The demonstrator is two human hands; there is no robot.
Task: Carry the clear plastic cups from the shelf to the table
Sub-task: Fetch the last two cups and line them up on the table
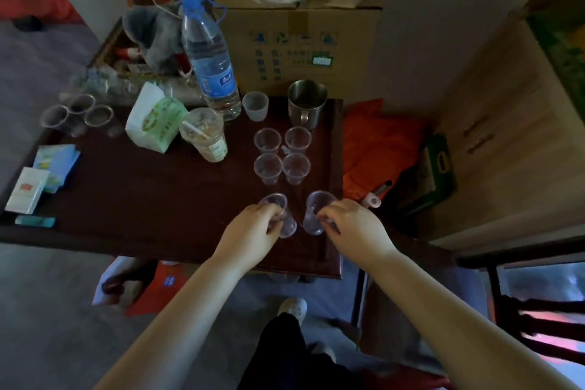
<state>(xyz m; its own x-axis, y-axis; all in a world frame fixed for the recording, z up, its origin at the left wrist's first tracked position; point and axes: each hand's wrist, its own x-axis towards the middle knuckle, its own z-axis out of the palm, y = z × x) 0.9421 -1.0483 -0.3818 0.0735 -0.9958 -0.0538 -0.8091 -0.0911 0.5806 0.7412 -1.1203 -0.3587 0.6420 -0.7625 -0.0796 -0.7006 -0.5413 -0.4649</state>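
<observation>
My left hand grips a clear plastic cup, tilted, just above the dark wooden table. My right hand grips a second clear cup, also tilted, close beside the first. Just beyond them several clear cups stand upright in a square on the table. Three more clear cups stand at the table's far left corner.
A water bottle, a steel mug, a frosted cup, a lidded jar and a paper packet crowd the table's back. Cards lie at the left edge. A cardboard box stands behind; orange cloth lies to the right.
</observation>
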